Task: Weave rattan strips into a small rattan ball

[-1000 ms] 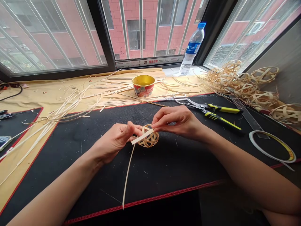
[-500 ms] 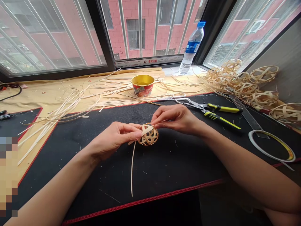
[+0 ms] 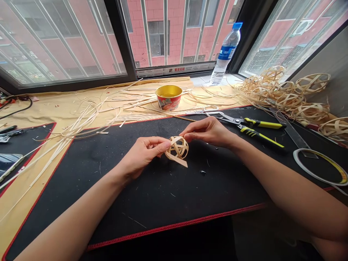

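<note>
While the left hand (image 3: 143, 154) and right hand (image 3: 209, 131) grip the woven bamboo ball (image 3: 178, 148), hiding part of it.

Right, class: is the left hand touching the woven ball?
Touching: the head view shows the left hand with its fingertips against the woven ball.

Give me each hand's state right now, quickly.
Left hand: closed, holding the woven bamboo-strip ball.
Right hand: closed, holding the same ball.

Woven bamboo ball (image 3: 177, 148): pale tan, open crisscross weave | desk mat (image 3: 152, 206): black, red stitched edge | shears handles (image 3: 262, 125): yellow, black
</note>
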`<state>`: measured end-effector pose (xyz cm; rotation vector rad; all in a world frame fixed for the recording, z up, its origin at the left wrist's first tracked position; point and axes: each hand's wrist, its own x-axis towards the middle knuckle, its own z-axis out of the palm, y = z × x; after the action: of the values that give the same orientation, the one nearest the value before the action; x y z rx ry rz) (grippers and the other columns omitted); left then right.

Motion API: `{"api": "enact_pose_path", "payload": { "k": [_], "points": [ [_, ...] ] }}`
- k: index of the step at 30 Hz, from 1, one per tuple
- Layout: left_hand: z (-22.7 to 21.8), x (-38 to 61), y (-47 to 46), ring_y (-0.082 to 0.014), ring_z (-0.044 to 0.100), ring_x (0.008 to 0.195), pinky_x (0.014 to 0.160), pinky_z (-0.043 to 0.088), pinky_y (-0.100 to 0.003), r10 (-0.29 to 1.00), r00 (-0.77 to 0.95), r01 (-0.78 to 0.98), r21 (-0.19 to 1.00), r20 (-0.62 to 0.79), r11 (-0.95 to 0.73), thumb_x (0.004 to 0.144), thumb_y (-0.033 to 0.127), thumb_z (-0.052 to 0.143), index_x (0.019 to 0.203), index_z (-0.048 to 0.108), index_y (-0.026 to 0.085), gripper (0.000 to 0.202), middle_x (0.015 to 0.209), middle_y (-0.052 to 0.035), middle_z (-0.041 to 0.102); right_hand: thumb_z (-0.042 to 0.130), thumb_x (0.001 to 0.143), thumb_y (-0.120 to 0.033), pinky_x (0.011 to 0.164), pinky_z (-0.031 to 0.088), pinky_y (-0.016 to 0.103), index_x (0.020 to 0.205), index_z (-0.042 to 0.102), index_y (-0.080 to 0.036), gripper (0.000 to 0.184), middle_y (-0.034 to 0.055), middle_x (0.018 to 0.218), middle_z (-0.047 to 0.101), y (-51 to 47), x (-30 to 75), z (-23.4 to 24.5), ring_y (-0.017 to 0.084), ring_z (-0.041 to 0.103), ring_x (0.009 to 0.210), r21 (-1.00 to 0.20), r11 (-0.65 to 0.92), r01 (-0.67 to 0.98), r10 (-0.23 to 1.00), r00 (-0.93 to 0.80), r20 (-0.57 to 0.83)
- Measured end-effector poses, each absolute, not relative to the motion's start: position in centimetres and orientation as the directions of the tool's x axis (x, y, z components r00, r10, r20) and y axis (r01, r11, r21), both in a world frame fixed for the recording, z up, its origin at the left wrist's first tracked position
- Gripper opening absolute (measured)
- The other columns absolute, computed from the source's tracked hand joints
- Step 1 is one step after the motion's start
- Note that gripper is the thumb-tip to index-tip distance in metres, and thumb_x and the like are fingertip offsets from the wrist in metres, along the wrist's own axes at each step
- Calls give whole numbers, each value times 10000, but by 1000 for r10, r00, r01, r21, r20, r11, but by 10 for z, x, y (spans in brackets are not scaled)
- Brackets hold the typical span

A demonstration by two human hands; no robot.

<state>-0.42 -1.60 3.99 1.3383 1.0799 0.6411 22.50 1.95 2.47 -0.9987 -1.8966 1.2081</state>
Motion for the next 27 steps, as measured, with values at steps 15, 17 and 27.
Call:
{"api": "enact_pose_path", "payload": {
  "k": [15, 17, 27],
  "points": [
    [50, -12, -7, -232, 579, 996, 840, 438, -304, 836, 444, 251, 940, -322, 230, 731, 385, 702, 852, 745, 176, 245, 1077, -79, 686, 788, 644, -311, 661, 553, 255, 879, 760, -161, 280, 44, 752, 739, 20, 226, 28, 133, 657, 659, -993, 59, 101, 858, -514, -2],
    [52, -12, -6, -228, 583, 981, 825, 444, -297, 834, 448, 275, 937, -322, 214, 731, 380, 700, 837, 744, 173, 237, 1078, -82, 685, 763, 679, -307, 678, 552, 255, 916, 753, -163, 278, 42, 769, 738, 20, 227, 29, 132, 663, 683, -994, 53, 96, 842, -540, -8],
    [54, -12, -9, -229, 591, 1011, 859, 444, -301, 831, 463, 249, 945, -308, 212, 751, 333, 688, 827, 744, 182, 178, 1157, -75, 656, 777, 647, -302, 699, 518, 249, 846, 761, -136, 260, 57, 791, 736, 21, 235, 35, 157, 656, 741, -936, 224, 270, 810, -586, 25]
  ]
}}
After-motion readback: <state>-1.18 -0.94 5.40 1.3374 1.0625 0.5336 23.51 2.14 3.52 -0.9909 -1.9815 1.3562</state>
